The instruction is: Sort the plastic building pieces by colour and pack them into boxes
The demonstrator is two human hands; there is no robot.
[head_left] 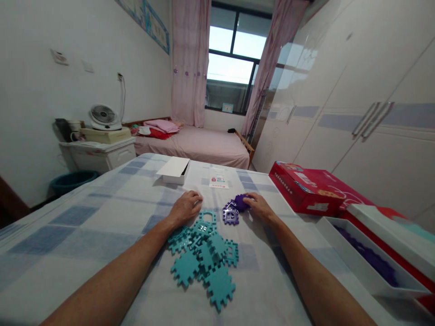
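Purple interlocking plastic tiles (231, 214) with notched edges lie on the checked cloth, some with cut-out window patterns. My right hand (257, 204) has its thumb and fingers on a solid purple tile (241, 202) that overlaps its neighbours. My left hand (186, 206) rests on the cloth just beyond a heap of teal interlocking tiles (205, 253). Its fingers are loosely bent and a little apart, with nothing visible in them. The teal heap overlaps loosely between my forearms; some tiles are solid, others frame-like.
A white box with a tilted lid (174, 167) stands at the far side, beside a printed card (218, 178). At right are a red box (309, 188) and an open white tray (369, 276) holding purple tiles. A bed (204, 144) stands beyond.
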